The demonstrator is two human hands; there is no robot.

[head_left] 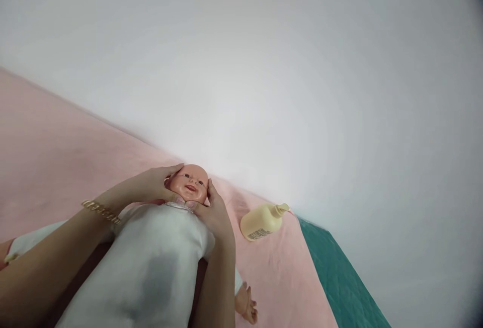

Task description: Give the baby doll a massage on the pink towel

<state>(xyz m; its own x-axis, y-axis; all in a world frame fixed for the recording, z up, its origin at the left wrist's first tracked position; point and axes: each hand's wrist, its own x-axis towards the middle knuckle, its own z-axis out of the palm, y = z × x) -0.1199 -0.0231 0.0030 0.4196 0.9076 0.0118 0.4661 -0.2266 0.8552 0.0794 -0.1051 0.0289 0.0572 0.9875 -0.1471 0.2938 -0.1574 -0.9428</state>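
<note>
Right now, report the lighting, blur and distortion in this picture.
Head view: soft, even light, no glare; a faint shadow on the doll's white body; wall line tilted and bowed by the lens, dark corners at right; bottle label blurred, unreadable.

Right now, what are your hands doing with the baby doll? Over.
Left hand and right hand cupping the baby doll's head. Doll lying on pink sheet. Lotion bottle lying apart, beside it.

The pink sheet (56, 157) in the left half of the frame lies bare up to the white wall (264, 66), giving open room there. Right of centre, a cream bottle (263, 221) lies on its side, near the right hand (215, 212) but apart from it. A doll (158, 252) fills the lower centre. The green cover (339, 277) at lower right is bare.
</note>
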